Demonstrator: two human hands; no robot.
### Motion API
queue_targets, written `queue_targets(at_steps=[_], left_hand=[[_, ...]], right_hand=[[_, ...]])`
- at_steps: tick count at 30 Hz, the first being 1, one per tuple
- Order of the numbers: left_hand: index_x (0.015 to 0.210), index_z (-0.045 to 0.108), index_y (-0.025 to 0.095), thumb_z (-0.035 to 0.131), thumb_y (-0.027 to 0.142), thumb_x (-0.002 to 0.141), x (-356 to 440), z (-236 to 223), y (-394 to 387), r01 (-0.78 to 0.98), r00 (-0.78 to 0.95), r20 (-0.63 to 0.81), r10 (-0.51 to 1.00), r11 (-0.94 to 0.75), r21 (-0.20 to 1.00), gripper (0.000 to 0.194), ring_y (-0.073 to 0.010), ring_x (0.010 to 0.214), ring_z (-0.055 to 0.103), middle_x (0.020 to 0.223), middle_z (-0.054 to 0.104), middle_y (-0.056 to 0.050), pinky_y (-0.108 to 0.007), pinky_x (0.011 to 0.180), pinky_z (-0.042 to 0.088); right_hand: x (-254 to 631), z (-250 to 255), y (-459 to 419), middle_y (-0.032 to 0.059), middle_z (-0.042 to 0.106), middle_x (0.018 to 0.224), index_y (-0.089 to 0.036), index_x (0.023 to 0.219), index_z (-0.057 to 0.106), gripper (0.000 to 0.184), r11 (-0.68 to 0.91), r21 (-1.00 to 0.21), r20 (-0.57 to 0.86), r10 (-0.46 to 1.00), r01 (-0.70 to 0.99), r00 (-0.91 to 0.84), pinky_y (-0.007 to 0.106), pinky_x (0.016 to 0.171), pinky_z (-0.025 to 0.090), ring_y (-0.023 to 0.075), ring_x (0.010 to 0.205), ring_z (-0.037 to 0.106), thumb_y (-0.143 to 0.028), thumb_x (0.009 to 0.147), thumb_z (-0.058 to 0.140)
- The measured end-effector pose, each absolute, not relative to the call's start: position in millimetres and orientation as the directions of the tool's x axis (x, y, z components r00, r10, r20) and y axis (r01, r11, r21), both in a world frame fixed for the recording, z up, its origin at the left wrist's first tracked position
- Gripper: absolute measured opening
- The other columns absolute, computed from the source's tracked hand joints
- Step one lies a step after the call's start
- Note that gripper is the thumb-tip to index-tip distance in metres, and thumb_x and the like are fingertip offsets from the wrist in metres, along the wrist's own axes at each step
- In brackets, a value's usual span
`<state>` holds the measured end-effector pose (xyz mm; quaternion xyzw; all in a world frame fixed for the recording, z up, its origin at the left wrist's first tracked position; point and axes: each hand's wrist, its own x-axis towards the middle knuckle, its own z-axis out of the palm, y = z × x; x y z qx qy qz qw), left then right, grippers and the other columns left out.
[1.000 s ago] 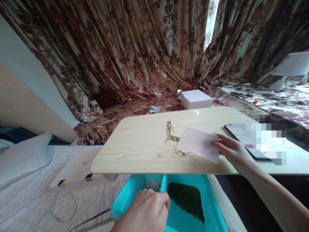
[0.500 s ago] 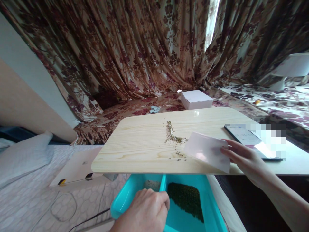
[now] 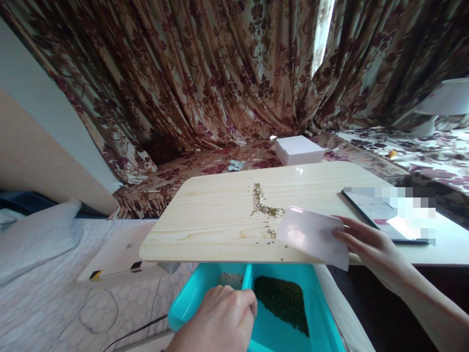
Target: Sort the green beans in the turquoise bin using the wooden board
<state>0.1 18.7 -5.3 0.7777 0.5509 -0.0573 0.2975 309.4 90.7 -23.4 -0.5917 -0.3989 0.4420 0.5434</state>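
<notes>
The right hand (image 3: 373, 250) pinches the card (image 3: 311, 232) by its right edge, leaving the left edge free beside the loose grains (image 3: 269, 211) on the table (image 3: 205, 210). The left hand (image 3: 222, 318) curls over the divider (image 3: 249, 275) of the bin (image 3: 322, 303), perhaps steadying it below the near edge; its grip is hidden.

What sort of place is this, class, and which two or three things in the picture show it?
Probably a bedroom: a pillow lies on pale bedding at the left, patterned curtains hang across the back, and a lamp stands at the right.
</notes>
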Motion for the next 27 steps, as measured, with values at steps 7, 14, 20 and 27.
queue_targets(at_steps=[7,14,20,27], left_hand=[[0.098,0.070,0.024,0.033,0.026,0.095,1,-3,18,0.892,0.377,-0.413,0.829,-0.205,0.402,0.038,-0.0289,0.105,0.065,0.104,0.073,-0.009,-0.039,0.095,0.046],[0.100,0.071,0.023,0.033,0.025,0.095,3,0,19,0.904,0.368,-0.446,0.816,-0.200,0.379,0.038,-0.0295,0.105,0.065,0.104,0.074,-0.010,-0.040,0.095,0.046],[0.099,0.071,0.024,0.034,0.025,0.095,2,0,18,0.899,0.368,-0.434,0.822,-0.194,0.393,0.038,-0.0290,0.105,0.065,0.103,0.074,-0.009,-0.039,0.095,0.046],[0.100,0.072,0.023,0.033,0.024,0.096,3,1,20,0.901,0.369,-0.447,0.815,-0.195,0.387,0.039,-0.0284,0.104,0.065,0.102,0.074,-0.009,-0.039,0.095,0.046]], right_hand=[[323,-46,99,0.0060,0.080,0.077,-0.024,0.086,0.080,0.048,-0.035,-0.994,-0.001,0.948,0.100,0.317,0.027,0.056,0.058,0.0254,0.075,0.074,-0.058,0.053,0.087],[318,-46,104,0.0059,0.080,0.078,-0.025,0.087,0.081,0.046,0.013,-0.995,0.040,0.958,0.096,0.284,0.029,0.061,0.060,0.0253,0.078,0.076,-0.055,0.054,0.088],[316,-41,114,0.0045,0.080,0.079,-0.024,0.093,0.080,0.045,-0.042,-0.993,-0.008,0.957,0.114,0.288,0.031,0.068,0.062,0.0265,0.084,0.076,-0.048,0.056,0.086],[321,-38,106,0.0064,0.081,0.082,-0.025,0.082,0.081,0.037,-0.049,-0.991,-0.015,0.965,0.122,0.263,0.026,0.062,0.059,0.0260,0.082,0.075,-0.048,0.053,0.086]])
